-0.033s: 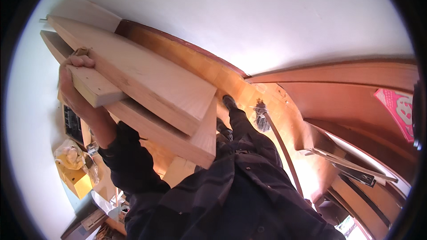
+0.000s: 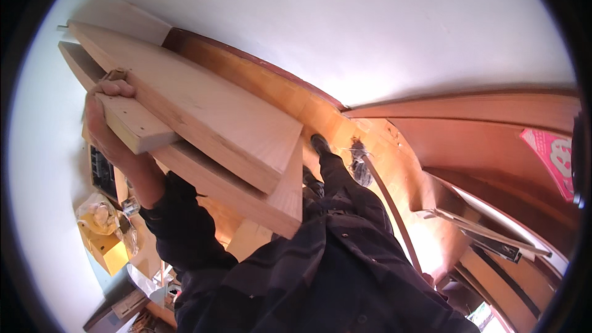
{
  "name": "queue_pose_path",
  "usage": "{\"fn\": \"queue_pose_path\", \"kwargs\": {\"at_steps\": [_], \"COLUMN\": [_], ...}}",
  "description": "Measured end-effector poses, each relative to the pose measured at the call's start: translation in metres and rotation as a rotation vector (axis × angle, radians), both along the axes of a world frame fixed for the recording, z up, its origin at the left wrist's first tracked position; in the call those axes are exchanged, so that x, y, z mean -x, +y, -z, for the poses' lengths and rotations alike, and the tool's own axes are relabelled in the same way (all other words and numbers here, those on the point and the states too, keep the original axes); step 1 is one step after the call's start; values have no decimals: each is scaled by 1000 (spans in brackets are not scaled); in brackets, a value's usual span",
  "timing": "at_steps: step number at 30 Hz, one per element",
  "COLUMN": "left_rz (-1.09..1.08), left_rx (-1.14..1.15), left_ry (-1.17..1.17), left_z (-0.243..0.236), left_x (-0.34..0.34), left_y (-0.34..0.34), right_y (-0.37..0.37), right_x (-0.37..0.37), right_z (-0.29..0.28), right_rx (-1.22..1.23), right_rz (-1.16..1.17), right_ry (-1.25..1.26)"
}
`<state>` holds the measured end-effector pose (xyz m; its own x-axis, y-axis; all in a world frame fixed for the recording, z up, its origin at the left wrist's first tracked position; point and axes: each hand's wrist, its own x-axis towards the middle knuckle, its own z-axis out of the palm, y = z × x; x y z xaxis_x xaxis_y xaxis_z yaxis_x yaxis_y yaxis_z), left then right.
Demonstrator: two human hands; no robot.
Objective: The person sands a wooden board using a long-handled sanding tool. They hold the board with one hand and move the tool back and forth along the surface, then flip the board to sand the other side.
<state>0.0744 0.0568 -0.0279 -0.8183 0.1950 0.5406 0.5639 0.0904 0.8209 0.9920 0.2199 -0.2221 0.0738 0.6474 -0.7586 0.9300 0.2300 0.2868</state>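
My left hand (image 2: 111, 92) is closed around the far end of a short pale wooden block (image 2: 145, 129), its fingers curled over the top edge. The block lies against two long, wide wooden boards. The upper board (image 2: 203, 108) is broad and light brown. Below it, the lower board (image 2: 246, 200) sits at a slight angle, with a dark gap between them. Their near ends reach close to my body, on the left. How the block and boards are joined is hidden. My right hand is out of view.
A mop or brush with a grey head (image 2: 359, 169) and long handle stands on the wooden floor (image 2: 311, 108) near my feet. Reddish-brown panels (image 2: 468, 142) and a pink sheet (image 2: 552, 159) are at right. A yellow box (image 2: 105, 250) with plastic wrapping sits at lower left.
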Motion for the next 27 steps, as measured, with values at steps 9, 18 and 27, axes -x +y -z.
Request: {"fn": "queue_pose_path", "kwargs": {"at_steps": [9,18,27], "left_rz": [-44,-107,-133], "left_rx": [-18,-10,-15], "left_ry": [-96,-123,-148], "left_z": [-2,-2,-2], "left_x": [-9,-9,-11], "left_y": [4,1,2], "right_y": [159,217,116], "right_x": [226,604,918], "right_z": [88,242,181], "right_rx": [33,282,457], "right_rz": [-462,-777,-461], "right_ry": [273,717,871]}}
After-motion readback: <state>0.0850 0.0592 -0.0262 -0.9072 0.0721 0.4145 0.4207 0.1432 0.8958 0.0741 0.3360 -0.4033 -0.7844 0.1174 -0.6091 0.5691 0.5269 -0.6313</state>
